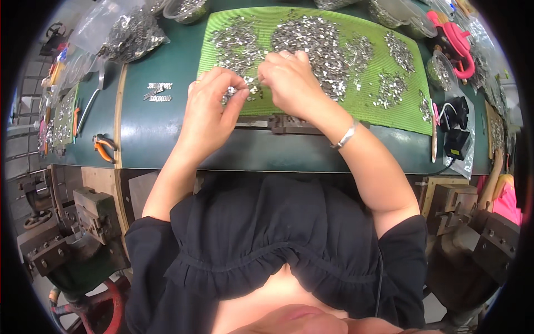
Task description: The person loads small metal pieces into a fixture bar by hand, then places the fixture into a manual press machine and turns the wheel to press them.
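Note:
Both hands work over a ribbed green mat (261, 15) strewn with small shiny metal pieces. My left hand (211, 103) is curled at the mat's front left, thumb and forefinger close together. Silvery bits show beside those fingers, but I cannot make out whether they are held. Just to its right, my right hand (289, 80) has bent, closed fingers pointing down and left; their tips are mostly hidden. Behind it spreads a large heap of metal pieces (317, 42). A dark metal bar (286, 124) lies along the mat's front edge, below the hands.
Left of the mat lie short linked metal strips (159, 92) and orange-handled pliers (104, 148). A clear bag of metal parts (130, 39) stands at the back left. Plastic bowls (186, 8), a pink-and-black object (453, 42) and a black adapter (457, 143) border the mat. Vises flank me.

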`<state>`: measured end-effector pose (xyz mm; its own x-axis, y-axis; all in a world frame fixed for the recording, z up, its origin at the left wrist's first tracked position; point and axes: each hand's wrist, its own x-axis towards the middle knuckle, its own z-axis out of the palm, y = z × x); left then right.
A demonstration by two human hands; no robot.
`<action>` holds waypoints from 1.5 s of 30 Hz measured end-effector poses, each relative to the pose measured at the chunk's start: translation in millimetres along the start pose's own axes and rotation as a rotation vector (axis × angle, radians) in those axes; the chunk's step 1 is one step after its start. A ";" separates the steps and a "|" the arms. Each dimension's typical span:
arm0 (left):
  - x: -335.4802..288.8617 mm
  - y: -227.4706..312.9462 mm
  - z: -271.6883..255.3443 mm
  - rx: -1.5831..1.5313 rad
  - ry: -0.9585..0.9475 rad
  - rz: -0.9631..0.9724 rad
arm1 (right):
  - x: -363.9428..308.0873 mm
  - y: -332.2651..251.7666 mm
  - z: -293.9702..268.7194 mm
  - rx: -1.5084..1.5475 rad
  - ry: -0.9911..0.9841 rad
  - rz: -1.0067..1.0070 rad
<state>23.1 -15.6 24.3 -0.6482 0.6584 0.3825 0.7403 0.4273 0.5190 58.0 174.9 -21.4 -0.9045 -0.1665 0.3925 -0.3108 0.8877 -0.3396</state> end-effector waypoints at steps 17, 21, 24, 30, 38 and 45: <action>11.4 42.6 76.2 -0.041 -0.335 0.359 | -132.7 56.4 -85.2 -0.220 0.080 0.349; 4.6 44.5 69.7 0.151 -0.270 0.556 | -138.2 59.9 -83.3 -0.243 0.149 0.240; 2.4 48.9 58.8 0.147 -0.237 0.537 | -137.6 65.0 -79.1 -0.253 0.150 0.177; 64.6 82.2 -30.0 -0.826 -0.122 0.240 | -130.8 71.7 -84.9 -0.338 0.023 0.109; 85.2 74.4 -81.8 -1.270 -0.536 0.424 | -127.8 55.9 -74.4 -0.136 0.087 0.246; 89.9 69.7 -85.5 -1.369 -0.828 0.497 | -117.7 58.2 -63.4 -0.049 0.138 0.265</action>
<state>1.1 20.4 160.2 0.1786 0.8721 0.4556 -0.1489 -0.4338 0.8886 165.0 273.5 -33.2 -0.9031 0.1307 0.4091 -0.0517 0.9126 -0.4056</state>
